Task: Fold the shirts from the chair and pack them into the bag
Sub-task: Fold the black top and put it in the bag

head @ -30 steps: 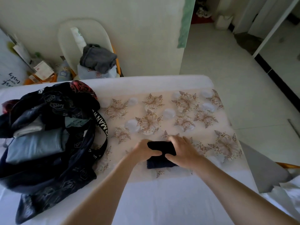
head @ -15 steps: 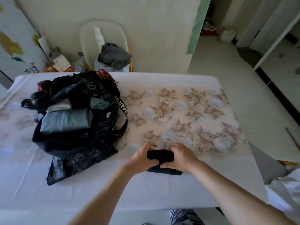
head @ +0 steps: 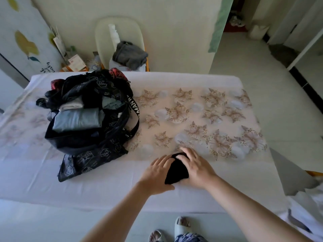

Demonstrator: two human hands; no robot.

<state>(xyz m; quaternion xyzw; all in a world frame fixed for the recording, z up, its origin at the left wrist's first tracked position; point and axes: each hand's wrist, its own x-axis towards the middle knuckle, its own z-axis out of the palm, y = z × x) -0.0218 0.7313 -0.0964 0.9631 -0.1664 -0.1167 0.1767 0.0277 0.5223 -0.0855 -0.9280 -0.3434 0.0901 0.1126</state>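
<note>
the bag [head: 83, 161] at the left of the frame already holds several folded shirts, a grey-blue one [head: 76, 119] on top. a grey garment [head: 129, 55] and something pale beneath it wait on the chair [head: 120, 27] at upper centre, so i'd judge the job past halfway. a small black folded shirt [head: 177, 170] lies on the tabletop [head: 104, 186] at lower centre. the left hand [head: 157, 173] and right hand [head: 197, 168] flank it, fingers nearly straight and laid against its sides, pressing it between them; whether either grips underneath i cannot tell.
</note>
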